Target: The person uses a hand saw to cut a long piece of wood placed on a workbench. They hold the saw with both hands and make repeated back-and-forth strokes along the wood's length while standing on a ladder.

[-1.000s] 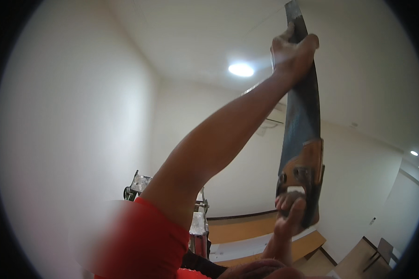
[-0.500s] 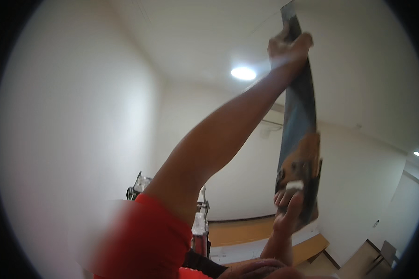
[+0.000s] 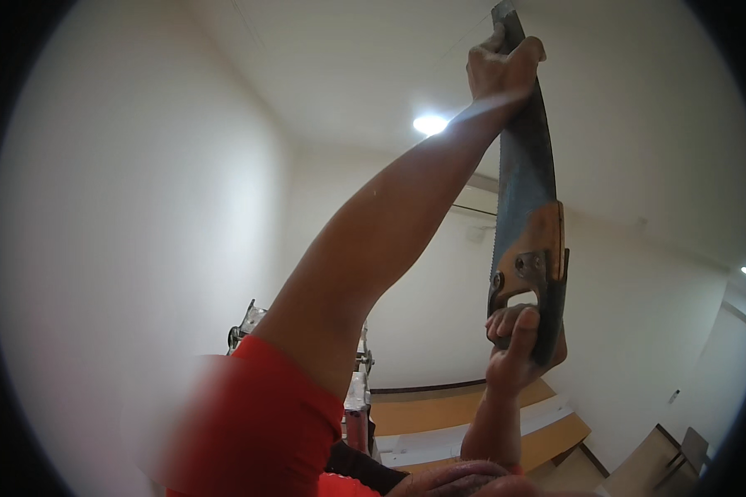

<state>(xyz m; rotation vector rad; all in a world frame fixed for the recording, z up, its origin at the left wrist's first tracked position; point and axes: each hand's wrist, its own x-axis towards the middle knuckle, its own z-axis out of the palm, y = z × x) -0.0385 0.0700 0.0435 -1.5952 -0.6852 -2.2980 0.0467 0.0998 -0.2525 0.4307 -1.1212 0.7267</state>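
Reaching up out of a red sleeve (image 3: 265,422), the left arm (image 3: 373,224) ends in the left hand (image 3: 502,73), which holds a saw (image 3: 529,178) close to its tip (image 3: 503,12). Its fingers bend around the blade, and some of them are hidden. Lower down, the right hand (image 3: 512,340) has its fingers curled tight around the brown and black handle (image 3: 545,269). The saw is up in the air in front of the person, right of the middle. Its long side goes almost straight up and down, and the top leans a little left. The thin tip points up at the ceiling (image 3: 638,91), and small teeth run down the left edge. Farther back, low down, are a silvery metal thing (image 3: 356,393) and a light brown wooden board (image 3: 423,414). A round lamp (image 3: 428,124) shines behind the left arm. A chair (image 3: 690,451) stands far off at the right.
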